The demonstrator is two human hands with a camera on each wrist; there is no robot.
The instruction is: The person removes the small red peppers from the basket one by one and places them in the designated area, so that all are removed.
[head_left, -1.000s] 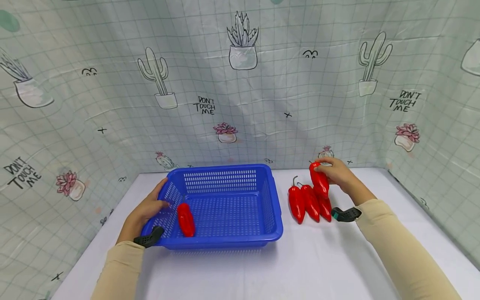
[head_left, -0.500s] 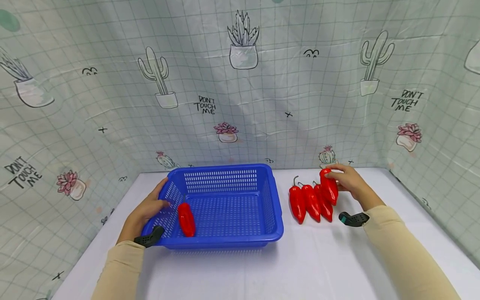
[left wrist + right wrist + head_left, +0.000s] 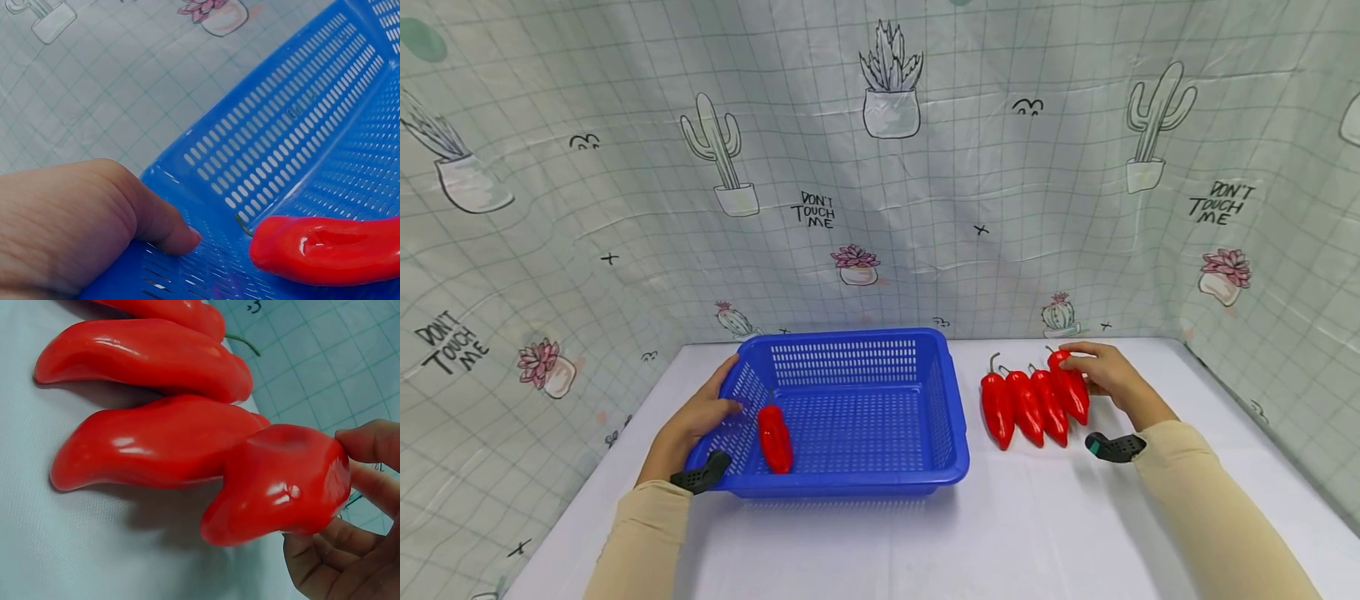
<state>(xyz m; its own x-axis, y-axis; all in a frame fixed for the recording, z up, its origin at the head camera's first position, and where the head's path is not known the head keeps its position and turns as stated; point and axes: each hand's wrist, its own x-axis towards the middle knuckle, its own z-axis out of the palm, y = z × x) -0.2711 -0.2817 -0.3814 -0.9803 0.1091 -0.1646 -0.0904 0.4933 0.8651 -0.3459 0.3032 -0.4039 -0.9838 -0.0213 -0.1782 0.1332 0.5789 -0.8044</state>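
My left hand (image 3: 700,412) grips the left rim of a blue slotted plastic basket (image 3: 850,480), its thumb over the inner wall in the left wrist view. One red pepper (image 3: 776,442) lies inside the basket, near that thumb. On the right, my right hand (image 3: 1111,377) pinches another red pepper (image 3: 1071,390) by its stem end. In the right wrist view the held pepper (image 3: 281,487) tilts and overlaps the neighbouring pepper (image 3: 150,447). Three more red peppers (image 3: 1025,408) lie side by side to its left, stems toward the back.
A white tablecloth (image 3: 1000,533) covers the table. Behind it hangs a pale checked curtain (image 3: 925,208) with cactus drawings, which also closes off both sides. A strip of cloth separates the basket's right wall from the row of peppers.
My right hand has moved right and down with its pepper, from over the row to its right end. The left hand and basket stay in place.
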